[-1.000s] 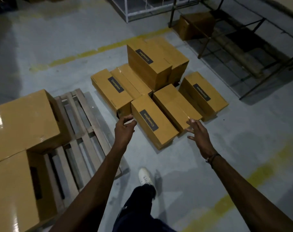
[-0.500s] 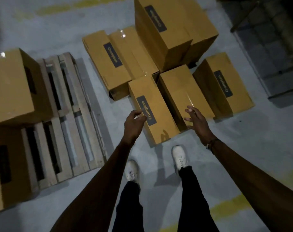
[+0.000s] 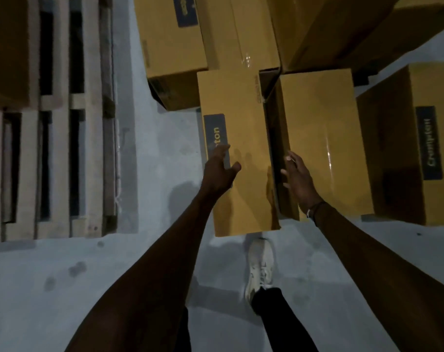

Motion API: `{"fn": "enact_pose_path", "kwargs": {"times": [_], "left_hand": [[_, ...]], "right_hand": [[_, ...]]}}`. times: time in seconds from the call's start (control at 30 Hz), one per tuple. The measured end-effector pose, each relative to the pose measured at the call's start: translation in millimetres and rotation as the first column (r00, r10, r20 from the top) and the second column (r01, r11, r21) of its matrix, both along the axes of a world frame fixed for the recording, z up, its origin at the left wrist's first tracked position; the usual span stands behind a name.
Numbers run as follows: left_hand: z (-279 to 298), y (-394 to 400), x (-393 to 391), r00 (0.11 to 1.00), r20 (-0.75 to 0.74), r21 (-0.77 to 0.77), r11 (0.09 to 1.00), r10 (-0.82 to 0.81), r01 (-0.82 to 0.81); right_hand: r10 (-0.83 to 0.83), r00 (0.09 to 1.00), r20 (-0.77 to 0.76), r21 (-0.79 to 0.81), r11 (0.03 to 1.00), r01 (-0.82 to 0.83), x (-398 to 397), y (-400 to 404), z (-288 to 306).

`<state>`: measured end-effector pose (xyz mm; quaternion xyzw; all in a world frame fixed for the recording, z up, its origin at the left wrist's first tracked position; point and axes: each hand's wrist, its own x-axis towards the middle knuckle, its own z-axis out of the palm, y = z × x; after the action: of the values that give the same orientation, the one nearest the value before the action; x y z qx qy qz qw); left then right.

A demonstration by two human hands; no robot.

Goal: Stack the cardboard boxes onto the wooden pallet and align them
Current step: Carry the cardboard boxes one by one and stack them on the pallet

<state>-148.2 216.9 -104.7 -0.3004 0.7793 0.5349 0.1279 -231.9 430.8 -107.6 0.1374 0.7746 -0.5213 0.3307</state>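
Note:
The nearest cardboard box (image 3: 243, 128), long with a dark label, lies on the floor straight ahead of me. My left hand (image 3: 219, 171) rests flat on its top by the label, fingers spread. My right hand (image 3: 297, 179) reaches into the narrow gap along the box's right side, its fingers against that side. To the left lies the wooden pallet (image 3: 94, 123), and a box (image 3: 10, 47) sits on its far left part.
Another box (image 3: 317, 128) lies tight against the right of the near one, and a labelled box (image 3: 406, 148) lies further right. More boxes (image 3: 170, 47) and a taller stack (image 3: 330, 26) stand behind. My shoe (image 3: 260, 268) is just below the near box.
I have bent in close over the boxes. Both hands moved forward from the air onto the nearest box, the left onto its top and the right into the gap at its side.

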Motion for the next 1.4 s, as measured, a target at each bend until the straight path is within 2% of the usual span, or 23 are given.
{"fn": "enact_pose_path", "kwargs": {"times": [0.17,0.27,0.33,0.43,0.53,0.67,0.77,0.83,0.93,1.13,1.23,1.4], "left_hand": [[-76,13,-11,0.987,-0.01,-0.152,0.976,-0.158,0.154],[-91,16,-3,0.986,-0.043,-0.224,0.963,-0.162,0.148],[-97,15,2,0.986,-0.077,-0.222,0.967,-0.149,0.129],[-97,9,7,0.993,-0.044,-0.222,0.97,-0.109,0.097],[-87,-5,13,1.0,-0.023,-0.189,0.982,0.0,-0.004],[-85,-31,25,0.998,0.001,-0.179,0.981,0.07,-0.069],[-89,-50,33,0.989,0.096,-0.17,0.981,0.109,-0.091],[-91,-63,38,0.984,0.14,-0.151,0.985,0.107,-0.086],[-92,-79,43,0.977,0.177,-0.081,0.992,0.115,-0.102],[-111,-114,57,0.974,0.18,-0.026,0.99,0.14,-0.137],[-131,-133,70,0.978,0.129,0.026,0.986,0.162,-0.166],[-129,-147,80,0.98,-0.028,0.154,0.97,0.195,-0.188]], "right_hand": [[0.094,0.995,0.013,0.007,0.996,-0.094,-16,-3,-89],[0.121,0.993,0.012,-0.023,0.992,-0.12,-13,-7,-116],[0.097,0.995,0.019,-0.043,0.994,-0.097,-8,-10,-120],[0.076,0.997,-0.002,-0.09,0.993,-0.076,3,-18,-107],[0.179,0.983,-0.051,-0.098,0.978,-0.183,13,-32,-98],[0.247,0.969,-0.02,-0.09,0.965,-0.247,27,-57,-103],[0.323,0.946,-0.036,-0.041,0.945,-0.325,39,-82,-107],[0.369,0.921,-0.124,0.024,0.929,-0.368,49,-98,-112],[0.34,0.92,-0.197,0.079,0.941,-0.33,61,-112,-127],[0.304,0.951,-0.063,0.143,0.945,-0.293,64,-118,-148],[0.283,0.959,-0.015,0.18,0.944,-0.276,54,-117,-166],[0.136,0.982,0.131,0.059,0.988,-0.144,36,-115,-185]]}}
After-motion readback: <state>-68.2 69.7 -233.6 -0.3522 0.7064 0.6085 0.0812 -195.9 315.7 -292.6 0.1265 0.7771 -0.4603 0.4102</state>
